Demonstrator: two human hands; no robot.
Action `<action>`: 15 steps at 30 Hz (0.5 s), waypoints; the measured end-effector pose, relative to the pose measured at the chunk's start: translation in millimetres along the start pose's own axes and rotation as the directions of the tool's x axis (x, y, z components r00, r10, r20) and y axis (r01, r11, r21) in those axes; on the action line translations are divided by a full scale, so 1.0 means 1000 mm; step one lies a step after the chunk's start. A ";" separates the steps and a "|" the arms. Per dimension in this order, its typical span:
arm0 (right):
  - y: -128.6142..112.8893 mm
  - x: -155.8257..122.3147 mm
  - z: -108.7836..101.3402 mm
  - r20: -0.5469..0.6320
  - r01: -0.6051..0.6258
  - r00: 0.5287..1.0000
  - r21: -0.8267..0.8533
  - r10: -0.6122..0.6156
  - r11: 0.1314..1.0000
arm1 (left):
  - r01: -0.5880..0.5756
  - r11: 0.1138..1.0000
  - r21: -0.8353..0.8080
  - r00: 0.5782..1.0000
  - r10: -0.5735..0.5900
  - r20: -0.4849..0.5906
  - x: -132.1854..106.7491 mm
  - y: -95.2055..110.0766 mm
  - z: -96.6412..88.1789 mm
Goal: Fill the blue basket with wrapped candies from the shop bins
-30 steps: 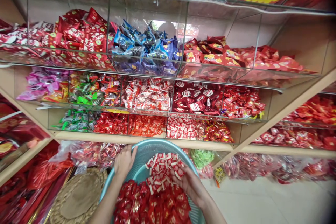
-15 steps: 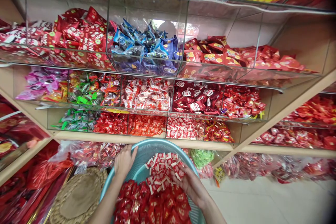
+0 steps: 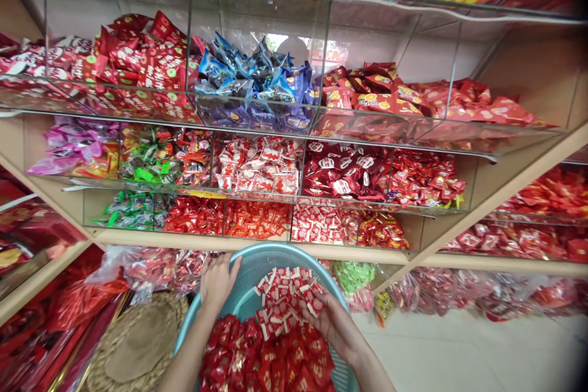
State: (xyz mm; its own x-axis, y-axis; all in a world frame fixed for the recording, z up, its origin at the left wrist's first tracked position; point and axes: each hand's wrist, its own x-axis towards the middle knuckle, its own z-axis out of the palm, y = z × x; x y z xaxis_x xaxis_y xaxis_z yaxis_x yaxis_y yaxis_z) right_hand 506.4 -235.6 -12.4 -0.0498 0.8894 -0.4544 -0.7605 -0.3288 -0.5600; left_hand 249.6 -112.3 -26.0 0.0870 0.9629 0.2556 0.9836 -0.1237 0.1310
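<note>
A teal plastic basket (image 3: 245,251) with perforated walls is low in the middle of the head view. My left hand (image 3: 218,282) rests over its left rim, thumb on the inner side and fingers over the outside. Dark red wrapped candies (image 3: 257,358) fill the near part of the basket. Beyond them lies a heap of small red-and-white wrapped candies (image 3: 283,297). My right hand (image 3: 333,321) reaches in from the right, fingers apart and touching the right edge of that heap. What lies under its fingertips is partly hidden.
Clear-fronted shelf bins (image 3: 257,174) of wrapped sweets rise in front. A wooden shelf edge (image 3: 184,240) runs just behind the basket. At the left stands a round woven stool (image 3: 138,337). Bagged candies (image 3: 450,294) line the tiled floor (image 3: 441,355) at right.
</note>
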 end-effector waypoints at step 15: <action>0.001 0.015 0.004 -0.083 0.041 0.995 -0.181 -0.056 0.983 | -0.005 1.000 0.017 1.000 0.005 0.008 -0.001 -0.001 -0.001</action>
State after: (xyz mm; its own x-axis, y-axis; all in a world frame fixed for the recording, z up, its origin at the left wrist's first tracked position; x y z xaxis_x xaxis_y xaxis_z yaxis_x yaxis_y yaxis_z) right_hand 502.3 -221.2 -16.6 0.0468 0.8772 -0.4778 -0.6318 -0.3445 -0.6944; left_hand 248.3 -113.0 -25.8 0.0928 0.9642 0.2482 0.9857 -0.1242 0.1139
